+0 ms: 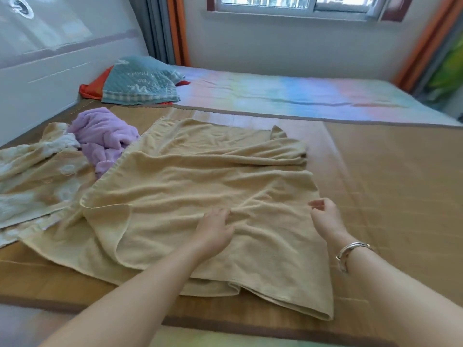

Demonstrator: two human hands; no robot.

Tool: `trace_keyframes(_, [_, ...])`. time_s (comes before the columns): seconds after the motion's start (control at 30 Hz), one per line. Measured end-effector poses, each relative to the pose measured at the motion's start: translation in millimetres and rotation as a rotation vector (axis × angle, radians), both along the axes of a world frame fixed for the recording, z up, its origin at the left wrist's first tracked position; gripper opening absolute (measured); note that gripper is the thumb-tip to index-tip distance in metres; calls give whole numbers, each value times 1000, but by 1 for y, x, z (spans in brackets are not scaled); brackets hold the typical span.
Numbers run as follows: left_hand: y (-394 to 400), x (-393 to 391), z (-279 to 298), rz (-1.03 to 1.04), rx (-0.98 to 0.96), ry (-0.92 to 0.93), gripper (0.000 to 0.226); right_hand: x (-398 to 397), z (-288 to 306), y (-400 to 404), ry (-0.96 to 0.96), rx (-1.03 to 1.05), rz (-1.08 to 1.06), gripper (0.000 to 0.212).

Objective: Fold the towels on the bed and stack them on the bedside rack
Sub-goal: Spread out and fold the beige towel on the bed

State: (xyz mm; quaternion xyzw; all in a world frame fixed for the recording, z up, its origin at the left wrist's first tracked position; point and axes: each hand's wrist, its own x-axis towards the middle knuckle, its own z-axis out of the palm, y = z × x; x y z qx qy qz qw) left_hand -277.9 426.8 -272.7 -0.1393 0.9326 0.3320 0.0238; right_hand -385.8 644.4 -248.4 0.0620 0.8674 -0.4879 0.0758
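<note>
- Towels lie on a brown woven mat (375, 171) that covers the near part of the bed; the big beige towel (200, 176) is spread in the middle of the view, wrinkled, with its left side folded over itself.
- Left hand (214, 230) rests palm down on the beige towel, at about 6 o'clock from the towel's middle; the fingers are bent and press into a ridge of cloth, but I cannot tell if they pinch it.
- Right hand (325, 216) is at the right edge of the same towel, at about 4 o'clock from its middle; the fingers are curled loosely and a little apart, and they seem to hold nothing, just beside the towel's border.
- A silver bangle (350, 252) sits on the right wrist.
- At 10 o'clock from the beige towel there is a crumpled lilac towel (105, 139), touching the beige one's left edge.
- A cream towel with white pattern (32, 176) lies unfolded at 9 o'clock, partly under the lilac towel and the beige towel.
- Far at 11 o'clock, near the white headboard wall (50, 71), a teal quilted pillow (142, 82) lies over something red-orange (90, 88).
- Beyond the mat, at 12 to 1 o'clock, a pastel striped sheet (300, 93) covers the bed up to the wall under the window (300, 6).
- Orange curtains (179, 28) hang beside the window.
</note>
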Motion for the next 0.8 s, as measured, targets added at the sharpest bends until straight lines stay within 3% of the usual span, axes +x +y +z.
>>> trace_keyframes(0.1, [44,-30,-14,-54,-20,-58,50,-23,-20,57,-147,37,-117,22])
trace_keyframes(0.27, [62,-52,-24,23,-124,-128,57,-25,-33,62,-439,-386,-215,36])
trace_keyframes(0.4, [44,-48,-25,118,22,-50,46,-20,-40,34,-516,-334,-34,18])
trace_keyframes(0.53, [22,-53,-26,79,-19,-114,42,-21,-43,13,-594,-313,188,42])
trace_keyframes(0.67, [19,-57,-31,60,-37,-113,44,-24,-36,16,-495,-294,255,29])
trace_keyframes(0.8, [18,-60,-41,37,-168,-159,47,-39,-34,50,-329,-341,-18,24])
